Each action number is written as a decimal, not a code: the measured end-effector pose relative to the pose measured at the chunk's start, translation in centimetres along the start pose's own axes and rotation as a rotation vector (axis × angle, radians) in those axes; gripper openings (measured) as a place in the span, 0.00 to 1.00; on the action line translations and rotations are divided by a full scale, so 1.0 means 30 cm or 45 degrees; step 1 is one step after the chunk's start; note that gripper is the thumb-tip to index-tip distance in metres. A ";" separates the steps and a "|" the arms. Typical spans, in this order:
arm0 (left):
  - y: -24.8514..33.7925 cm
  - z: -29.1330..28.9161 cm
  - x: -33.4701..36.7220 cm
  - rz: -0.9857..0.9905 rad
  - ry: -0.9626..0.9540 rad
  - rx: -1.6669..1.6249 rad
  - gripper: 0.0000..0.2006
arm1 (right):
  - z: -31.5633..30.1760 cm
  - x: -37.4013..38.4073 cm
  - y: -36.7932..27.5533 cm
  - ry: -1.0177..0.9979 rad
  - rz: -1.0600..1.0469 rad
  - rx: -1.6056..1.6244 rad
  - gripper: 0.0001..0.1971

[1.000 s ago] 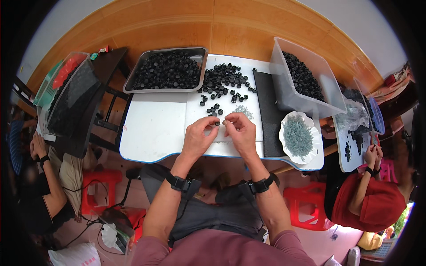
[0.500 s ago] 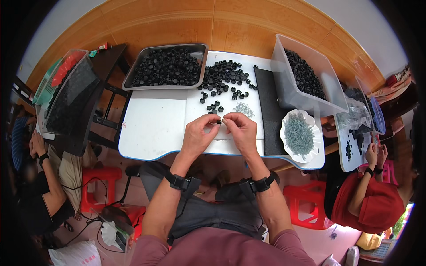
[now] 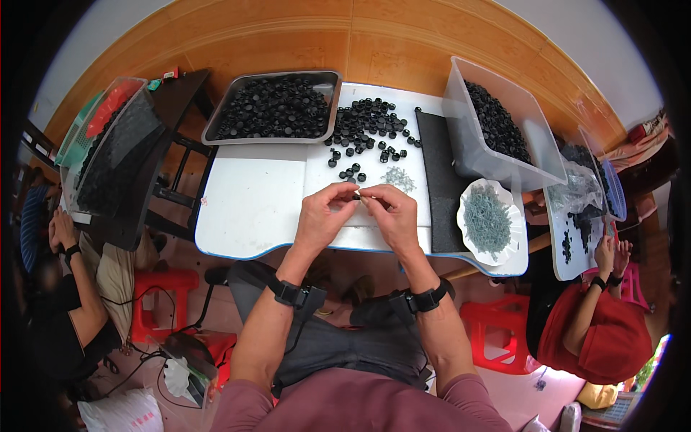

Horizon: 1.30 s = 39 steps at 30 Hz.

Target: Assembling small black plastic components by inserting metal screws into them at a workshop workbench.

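Both my hands meet over the near part of the white table [image 3: 248,209], fingertips almost touching. Between thumb and forefinger, my left hand [image 3: 320,222] pinches a small black round cap [image 3: 356,196]. My right hand [image 3: 395,217] is closed in a pinch right at that cap; whatever is in its fingertips is too small to make out. Just beyond the fingers lie several loose black caps [image 3: 352,173] and a little heap of small clear pieces [image 3: 398,178]. A larger scatter of black caps [image 3: 367,119] spreads behind them.
A metal tray [image 3: 208,135] full of black caps stands back left. On the right are a black mat [image 3: 440,187], a clear plastic bin [image 3: 497,164] of black parts and a scalloped white dish [image 3: 463,241] of grey-green pieces. People sit at both sides, near red stools [image 3: 497,331].
My hands stay together at the same spot, with the right fingertips shifted slightly over the cap. The surroundings sit a few pixels further right in the picture.
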<state>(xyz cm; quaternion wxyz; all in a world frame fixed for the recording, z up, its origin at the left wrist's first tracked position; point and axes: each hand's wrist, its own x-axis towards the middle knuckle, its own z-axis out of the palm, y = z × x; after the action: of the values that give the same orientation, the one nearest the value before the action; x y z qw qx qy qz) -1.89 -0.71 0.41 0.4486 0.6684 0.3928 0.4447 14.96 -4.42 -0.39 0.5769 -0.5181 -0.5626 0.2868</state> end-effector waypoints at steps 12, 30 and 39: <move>-0.021 -0.006 0.004 -0.155 0.013 -0.309 0.12 | 0.013 -0.011 -0.046 -0.005 -0.195 -0.244 0.10; -0.029 -0.002 -0.003 -0.149 -0.033 -0.248 0.09 | -0.002 -0.012 -0.022 0.012 0.100 0.012 0.10; -0.021 -0.002 -0.005 -0.092 -0.003 -0.124 0.07 | -0.015 -0.008 -0.015 -0.036 0.233 0.180 0.09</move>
<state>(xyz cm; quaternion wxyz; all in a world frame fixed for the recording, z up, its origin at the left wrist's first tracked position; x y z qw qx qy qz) -2.07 -0.66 -0.20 0.4968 0.6317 0.3942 0.4458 15.23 -4.91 0.01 0.5755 -0.5213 -0.4994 0.3842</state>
